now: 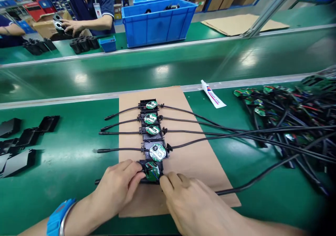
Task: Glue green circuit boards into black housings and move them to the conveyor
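A row of black plastic housings (154, 136) lies on a brown cardboard sheet (181, 106), each with a round green circuit board and black cables out of both sides. At the nearest housing (143, 164), my left hand (119, 181) is closed, thumb and index finger pinching its left edge. A cable end (97, 181) pokes out behind that hand. My right hand (189, 194) is closed at the housing's right edge, where a thick black cable (231, 191) passes under it; the fingertips are partly hidden. Coloured wires show on this housing's circuit board (152, 171).
Loose black housing parts (27, 136) lie at left. A heap of cabled boards (294, 117) covers the right, and a white tube (213, 95) lies near the ledge. Beyond stand a blue crate (157, 24) and a co-worker (90, 12) holding a round part.
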{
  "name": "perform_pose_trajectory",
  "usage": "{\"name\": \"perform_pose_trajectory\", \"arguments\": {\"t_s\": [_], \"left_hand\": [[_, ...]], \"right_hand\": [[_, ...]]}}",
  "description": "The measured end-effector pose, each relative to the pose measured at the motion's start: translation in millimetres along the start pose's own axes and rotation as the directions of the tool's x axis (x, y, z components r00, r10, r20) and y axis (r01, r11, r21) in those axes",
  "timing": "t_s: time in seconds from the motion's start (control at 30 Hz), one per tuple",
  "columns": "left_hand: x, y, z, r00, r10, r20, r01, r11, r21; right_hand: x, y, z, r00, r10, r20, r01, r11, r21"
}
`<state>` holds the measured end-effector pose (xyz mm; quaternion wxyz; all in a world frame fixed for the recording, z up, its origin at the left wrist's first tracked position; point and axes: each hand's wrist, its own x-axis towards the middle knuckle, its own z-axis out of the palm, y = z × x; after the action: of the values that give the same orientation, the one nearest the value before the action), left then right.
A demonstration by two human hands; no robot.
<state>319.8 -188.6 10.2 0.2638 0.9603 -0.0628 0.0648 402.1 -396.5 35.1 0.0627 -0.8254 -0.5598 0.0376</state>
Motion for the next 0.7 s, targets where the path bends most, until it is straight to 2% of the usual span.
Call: {"name": "perform_pose_trajectory", "arguments": {"t_s": [0.17,0.27,0.37,0.47,0.57,0.7], "left_hand": [[0.8,-0.7,-1.4,0.999,-0.031,0.011,0.032,0.991,-0.131],[3.4,-0.7,-8.0,0.998,-0.053,0.016,0.055,0.985,-0.166],[5.9,-2.4,-16.8,0.997,-0.056,0.044,0.062,0.988,-0.143],[4.9,-8.3,-21.0,0.998,0.002,0.068,0.002,0.998,-0.055],[1.1,-14.0,-19.6,0.993,0.102,0.061,-0.109,0.987,0.118],[0.8,-6.2,-15.6,0.964,0.231,0.134,-0.267,0.870,0.414]], "right_hand": [[15.3,-1.0,-5.0,0.986,-0.035,0.164,0.027,0.998,0.055],[18.4,-1.8,2.3,0.980,-0.072,0.186,0.060,0.996,0.068],[17.0,-4.7,11.4,0.988,-0.067,0.139,0.064,0.998,0.026],[14.9,-7.3,16.9,0.996,-0.054,0.076,0.054,0.999,-0.004],[15.0,-7.7,19.1,0.998,-0.062,0.030,0.062,0.998,0.006],[17.1,-6.3,21.8,0.998,-0.055,-0.028,0.056,0.998,0.016]]}}
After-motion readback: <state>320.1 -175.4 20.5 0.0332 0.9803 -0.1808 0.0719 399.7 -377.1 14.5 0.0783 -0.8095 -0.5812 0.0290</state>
